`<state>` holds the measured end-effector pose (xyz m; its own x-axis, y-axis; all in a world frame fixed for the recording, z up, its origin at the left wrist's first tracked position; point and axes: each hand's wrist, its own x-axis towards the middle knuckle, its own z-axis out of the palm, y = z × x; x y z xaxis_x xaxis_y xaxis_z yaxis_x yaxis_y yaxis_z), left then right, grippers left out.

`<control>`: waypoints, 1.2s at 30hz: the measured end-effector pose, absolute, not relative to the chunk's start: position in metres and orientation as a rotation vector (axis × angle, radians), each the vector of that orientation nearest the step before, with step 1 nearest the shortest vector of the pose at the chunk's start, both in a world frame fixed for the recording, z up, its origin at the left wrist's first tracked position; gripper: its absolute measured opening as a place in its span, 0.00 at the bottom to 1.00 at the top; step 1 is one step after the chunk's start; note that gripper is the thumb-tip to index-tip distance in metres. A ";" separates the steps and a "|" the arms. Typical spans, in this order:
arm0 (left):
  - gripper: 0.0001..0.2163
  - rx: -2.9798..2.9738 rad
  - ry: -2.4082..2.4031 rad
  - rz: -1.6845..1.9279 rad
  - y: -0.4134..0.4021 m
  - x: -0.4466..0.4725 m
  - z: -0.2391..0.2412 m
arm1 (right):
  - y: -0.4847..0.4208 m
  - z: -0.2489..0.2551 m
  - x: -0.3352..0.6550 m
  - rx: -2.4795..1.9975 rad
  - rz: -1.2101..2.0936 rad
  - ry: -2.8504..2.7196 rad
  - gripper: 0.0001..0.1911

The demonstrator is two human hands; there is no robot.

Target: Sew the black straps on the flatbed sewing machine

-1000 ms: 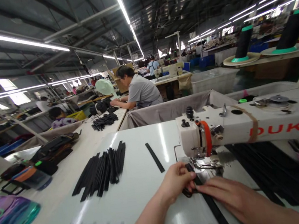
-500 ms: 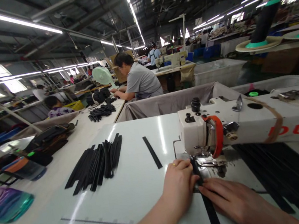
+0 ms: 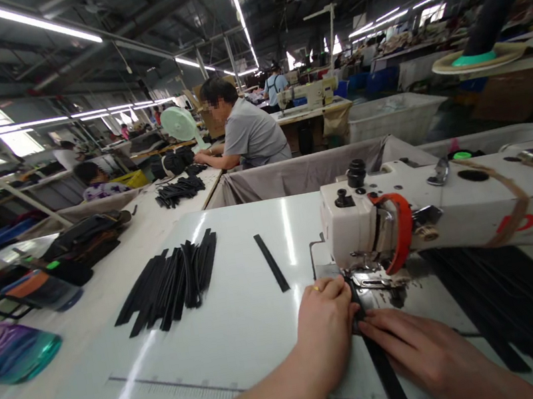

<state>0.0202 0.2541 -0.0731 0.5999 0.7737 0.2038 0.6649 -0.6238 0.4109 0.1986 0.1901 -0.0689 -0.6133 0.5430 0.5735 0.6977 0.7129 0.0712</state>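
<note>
My left hand (image 3: 326, 328) rests on the white sewing table (image 3: 248, 337), its fingers curled against the left edge of a black strap (image 3: 386, 373) right at the presser foot of the white sewing machine (image 3: 431, 217). My right hand (image 3: 420, 354) lies flat on the same strap just right of it, fingers stretched towards the needle. The strap runs from under the foot back towards me between both hands.
A fan of several black strips (image 3: 171, 285) lies at the table's left, and a single strip (image 3: 271, 263) near the middle. More black strips (image 3: 504, 296) pile under the machine arm. A purple bottle (image 3: 5, 352) and bags (image 3: 85, 238) sit at far left. Another person (image 3: 246, 132) works ahead.
My view has shifted slightly right and lower. Both hands have slid the strap a little further in under the presser foot, my left hand closing up against it.
</note>
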 end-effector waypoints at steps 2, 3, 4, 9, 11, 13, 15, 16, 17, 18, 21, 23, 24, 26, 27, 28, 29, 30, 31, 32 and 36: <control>0.07 2.543 1.191 0.511 0.254 0.021 -0.075 | 0.191 -0.068 0.198 -0.948 -0.369 -2.390 0.19; 0.07 2.547 1.190 0.506 0.254 0.022 -0.075 | 0.191 -0.068 0.198 -0.946 -0.352 -2.393 0.19; 0.07 2.551 1.183 0.504 0.254 0.022 -0.076 | 0.191 -0.067 0.198 -0.942 -0.337 -2.399 0.19; 0.07 2.561 1.164 0.472 0.256 0.020 -0.076 | 0.191 -0.066 0.198 -0.916 -0.332 -2.403 0.18; 0.06 2.563 1.173 0.443 0.256 0.020 -0.076 | 0.191 -0.066 0.198 -0.925 -0.337 -2.401 0.19; 0.06 2.568 1.183 0.432 0.256 0.021 -0.076 | 0.191 -0.068 0.198 -0.934 -0.341 -2.394 0.18; 0.07 2.577 1.184 0.439 0.256 0.022 -0.077 | 0.191 -0.070 0.199 -0.932 -0.335 -2.398 0.18; 0.07 2.582 1.182 0.442 0.256 0.022 -0.078 | 0.191 -0.071 0.200 -0.933 -0.329 -2.400 0.18; 0.07 2.587 1.183 0.440 0.255 0.023 -0.078 | 0.191 -0.072 0.200 -0.936 -0.326 -2.398 0.18; 0.08 2.592 1.186 0.434 0.255 0.024 -0.079 | 0.191 -0.073 0.200 -0.942 -0.322 -2.396 0.18; 0.09 2.606 1.208 0.408 0.255 0.026 -0.079 | 0.191 -0.073 0.199 -0.977 -0.295 -2.391 0.18; 0.09 2.607 1.228 0.404 0.256 0.027 -0.078 | 0.192 -0.072 0.198 -0.996 -0.281 -2.382 0.18; 0.09 2.605 1.238 0.402 0.256 0.028 -0.077 | 0.192 -0.071 0.197 -1.002 -0.282 -2.376 0.18; 0.09 2.594 1.251 0.390 0.256 0.028 -0.074 | 0.192 -0.069 0.195 -1.016 -0.287 -2.374 0.19; 0.08 2.587 1.250 0.384 0.255 0.028 -0.073 | 0.192 -0.068 0.194 -1.018 -0.284 -2.380 0.19; 0.08 2.581 1.242 0.383 0.255 0.028 -0.071 | 0.192 -0.068 0.194 -1.019 -0.276 -2.387 0.19; 0.08 2.574 1.229 0.390 0.254 0.028 -0.071 | 0.191 -0.069 0.194 -1.018 -0.263 -2.391 0.18; 0.08 2.567 1.218 0.410 0.254 0.027 -0.070 | 0.191 -0.069 0.194 -1.015 -0.249 -2.392 0.18; 0.08 2.559 1.207 0.438 0.254 0.026 -0.070 | 0.191 -0.071 0.195 -1.021 -0.238 -2.393 0.17; 0.09 2.548 1.201 0.470 0.254 0.026 -0.070 | 0.192 -0.072 0.195 -1.030 -0.240 -2.388 0.17; 0.11 2.495 1.175 0.571 0.260 0.025 -0.073 | 0.197 -0.076 0.198 -1.122 -0.248 -2.356 0.18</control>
<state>0.0247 0.2604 -0.0729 0.5808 0.7848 0.2163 0.6554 -0.6084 0.4477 0.1976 0.1973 -0.0759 -0.5252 0.6715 0.5228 0.7657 0.6410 -0.0540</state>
